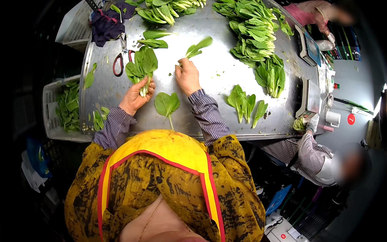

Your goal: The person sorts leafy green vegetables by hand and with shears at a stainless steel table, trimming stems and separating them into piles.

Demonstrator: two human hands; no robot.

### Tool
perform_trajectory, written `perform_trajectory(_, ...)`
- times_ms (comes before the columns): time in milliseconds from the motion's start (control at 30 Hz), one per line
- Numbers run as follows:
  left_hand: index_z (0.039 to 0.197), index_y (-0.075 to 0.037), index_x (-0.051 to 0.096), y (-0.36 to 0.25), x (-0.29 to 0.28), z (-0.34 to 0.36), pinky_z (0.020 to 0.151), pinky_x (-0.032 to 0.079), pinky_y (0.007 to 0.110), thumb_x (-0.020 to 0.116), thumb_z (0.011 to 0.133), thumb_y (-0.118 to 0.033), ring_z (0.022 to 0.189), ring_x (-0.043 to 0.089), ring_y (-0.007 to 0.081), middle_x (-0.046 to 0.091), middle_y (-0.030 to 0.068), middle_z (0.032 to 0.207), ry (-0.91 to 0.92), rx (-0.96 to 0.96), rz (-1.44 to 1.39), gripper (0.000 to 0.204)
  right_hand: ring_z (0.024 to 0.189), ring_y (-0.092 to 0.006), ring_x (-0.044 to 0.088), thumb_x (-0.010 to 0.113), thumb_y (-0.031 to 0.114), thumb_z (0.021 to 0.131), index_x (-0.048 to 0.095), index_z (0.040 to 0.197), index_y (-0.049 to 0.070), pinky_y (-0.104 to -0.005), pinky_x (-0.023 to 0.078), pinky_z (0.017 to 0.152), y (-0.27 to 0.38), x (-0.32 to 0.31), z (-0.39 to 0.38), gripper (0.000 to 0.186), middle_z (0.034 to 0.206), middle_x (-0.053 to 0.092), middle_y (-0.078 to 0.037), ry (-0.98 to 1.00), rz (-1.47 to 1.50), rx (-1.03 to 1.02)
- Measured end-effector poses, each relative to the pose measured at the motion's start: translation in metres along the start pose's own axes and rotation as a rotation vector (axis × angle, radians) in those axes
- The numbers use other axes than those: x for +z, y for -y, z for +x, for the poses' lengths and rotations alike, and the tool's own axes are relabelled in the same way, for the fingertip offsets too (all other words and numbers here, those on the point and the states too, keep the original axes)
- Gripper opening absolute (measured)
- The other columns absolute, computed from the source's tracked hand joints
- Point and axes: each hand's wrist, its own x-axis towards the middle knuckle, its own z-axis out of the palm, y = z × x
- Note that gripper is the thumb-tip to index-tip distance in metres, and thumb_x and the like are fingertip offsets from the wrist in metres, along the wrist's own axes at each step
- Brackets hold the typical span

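Observation:
My left hand [138,97] is closed around the pale stems of a leafy green bunch [143,65], its leaves pointing away from me. Between the fingers of my right hand [188,77] is a small leafy green stalk [198,47], held by its base with the leaf up and to the right. One loose green leaf [167,104] lies on the metal table [213,86] between my wrists. Scissors [119,63] with red and black handles rest just left of the bunch, partly hidden by it.
A long heap of greens [254,34] covers the far right, with another pile [165,10] at the far edge. Small greens [242,103] lie right of me. Scales [309,99] line the right edge, where two people work. A white crate [50,109] of leaves stands left, below a dark cloth [105,27].

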Motion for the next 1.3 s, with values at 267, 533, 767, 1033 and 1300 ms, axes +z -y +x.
perform_trajectory(267,0.105,-0.001,0.06,0.036,0.044,0.02,0.077,0.054,0.028,0.065,0.089,-0.013,0.086,0.062,0.016,0.065,0.0079,0.094,-0.007,-0.019,0.044,0.021,0.072,-0.02,0.067,0.057,-0.005,0.085,0.054,0.091,-0.002,-0.0291,0.053,0.065,0.06,-0.041,-0.052,0.008,0.081,0.065,-0.013,-0.093,0.552,0.043)
perform_trajectory(533,0.108,-0.005,0.06,0.056,0.068,0.02,0.085,0.049,0.03,0.065,0.089,-0.014,0.093,0.06,0.0171,0.063,0.0068,0.103,0.031,-0.042,0.094,0.022,0.066,-0.019,0.065,0.059,-0.003,0.084,0.052,0.089,-0.002,-0.0287,0.051,0.058,0.061,-0.058,-0.065,0.009,0.074,0.063,-0.013,0.045,0.522,0.091)
perform_trajectory(767,0.109,0.001,0.057,0.054,0.054,0.022,0.086,0.052,0.03,0.062,0.09,-0.012,0.103,0.06,0.0191,0.063,0.0102,0.099,0.02,-0.122,0.086,0.023,0.065,-0.013,0.064,0.062,0.004,0.087,0.055,0.09,-0.003,-0.0248,0.051,0.056,0.048,-0.079,-0.066,0.01,0.075,0.064,-0.008,0.277,0.591,0.227)
perform_trajectory(1033,0.117,0.009,0.046,0.06,0.069,0.016,0.097,0.052,0.032,0.054,0.091,0.001,0.115,0.056,0.0271,0.052,0.0215,0.123,-0.052,-0.124,-0.031,0.029,0.068,-0.0121,0.061,0.06,0.008,0.09,0.06,0.105,-0.006,-0.0249,0.051,0.063,0.036,-0.097,-0.072,0.02,0.08,0.066,-0.01,0.09,0.663,0.476)
perform_trajectory(1300,0.116,0.012,0.047,0.066,0.075,0.01,0.102,0.048,0.036,0.051,0.093,0.0,0.117,0.054,0.03,0.053,0.0215,0.118,-0.024,-0.147,-0.113,0.026,0.065,-0.0161,0.061,0.058,0.005,0.09,0.061,0.094,-0.005,-0.0271,0.049,0.058,0.056,-0.085,-0.078,0.012,0.078,0.064,-0.012,-0.179,0.478,0.239)
